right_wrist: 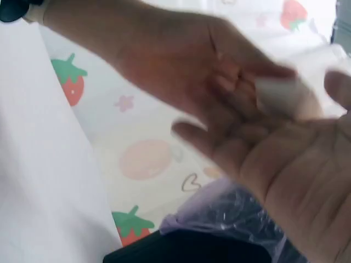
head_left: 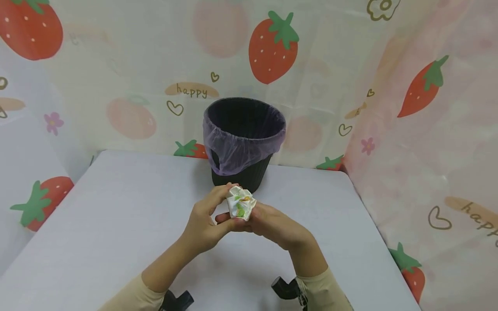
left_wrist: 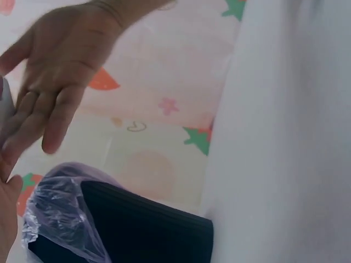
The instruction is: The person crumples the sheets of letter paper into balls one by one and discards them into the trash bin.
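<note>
Both hands meet in the middle of the head view around a small piece of crumpled white paper (head_left: 241,203) with green and orange print. My left hand (head_left: 202,222) grips it from the left, index finger above and thumb below. On the other side my right hand (head_left: 278,222) holds it, and its fingers reach leftward beneath the paper. The left wrist view shows the palm of the right hand (left_wrist: 66,60), with the paper's edge (left_wrist: 6,101) by the thumb. The paper (right_wrist: 288,98) is blurred between the hands in the right wrist view.
A black trash bin (head_left: 243,175) lined with a purple translucent bag (head_left: 233,151) stands just beyond the hands, at the back of the white table (head_left: 128,207). Strawberry-print cloth (head_left: 163,47) hangs behind and on both sides. Black wrist mounts (head_left: 285,288) sit at the sleeves.
</note>
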Available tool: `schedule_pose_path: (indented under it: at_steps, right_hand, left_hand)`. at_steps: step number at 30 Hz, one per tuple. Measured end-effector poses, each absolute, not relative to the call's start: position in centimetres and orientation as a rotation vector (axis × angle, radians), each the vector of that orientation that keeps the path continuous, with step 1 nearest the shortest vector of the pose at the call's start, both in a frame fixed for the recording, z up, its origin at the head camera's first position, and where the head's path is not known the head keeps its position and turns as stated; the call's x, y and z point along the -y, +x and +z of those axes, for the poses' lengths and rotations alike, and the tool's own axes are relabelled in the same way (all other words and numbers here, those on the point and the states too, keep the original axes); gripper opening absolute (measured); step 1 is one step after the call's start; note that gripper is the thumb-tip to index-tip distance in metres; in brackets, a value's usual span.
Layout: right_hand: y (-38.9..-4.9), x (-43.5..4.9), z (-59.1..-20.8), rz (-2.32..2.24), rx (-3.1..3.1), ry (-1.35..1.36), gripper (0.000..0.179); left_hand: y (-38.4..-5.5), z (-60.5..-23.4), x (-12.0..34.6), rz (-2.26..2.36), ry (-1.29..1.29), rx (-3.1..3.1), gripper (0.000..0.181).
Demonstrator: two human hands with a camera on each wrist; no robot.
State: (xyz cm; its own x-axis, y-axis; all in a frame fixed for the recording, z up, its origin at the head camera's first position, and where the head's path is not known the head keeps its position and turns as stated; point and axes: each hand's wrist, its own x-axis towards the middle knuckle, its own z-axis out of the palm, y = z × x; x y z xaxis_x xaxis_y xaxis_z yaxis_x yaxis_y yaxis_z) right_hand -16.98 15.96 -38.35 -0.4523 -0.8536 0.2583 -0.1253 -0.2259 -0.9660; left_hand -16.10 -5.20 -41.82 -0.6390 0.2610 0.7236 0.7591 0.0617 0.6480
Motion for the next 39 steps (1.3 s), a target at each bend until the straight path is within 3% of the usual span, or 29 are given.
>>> schedule_pose_path:
  at_steps: [4, 10, 18, 24, 31, 39]
  right_hand:
    - [-17.7, -16.4, -39.0, -1.791, -1.329, -1.292, 0.055]
    - [-17.5, -15.6, -40.0, -1.947, -1.218, -1.16, 0.058]
    - [-16.3, -15.2, -39.9, -2.057, -1.48, -1.029, 0.035]
    - [-15.4, -14.7, -39.3, -2.094, -1.727, -0.876, 0.043]
    - [-15.3, -14.0, -38.9, -2.12, -1.702, -0.854, 0.042]
    - [-15.3, -13.5, -38.6, -2.074, -1.88, -0.827, 0.049]
  left_hand:
    - [-15.7, -40.9, 5.6, -1.82, -1.089, 1.947, 0.076]
    - [-15.3, -40.8, 5.3, -1.712, -1.158, 1.963, 0.071]
    - [-15.6, -41.9, 4.3, -1.484, -1.178, 1.807, 0.061]
    - [-15.8, -41.6, 4.2, -1.455, -1.214, 1.725, 0.054]
    - [-15.5, -41.1, 4.9, -1.32, -1.14, 1.898, 0.076]
    - [-15.9, -40.8, 5.0, -1.342, -1.116, 1.785, 0.056]
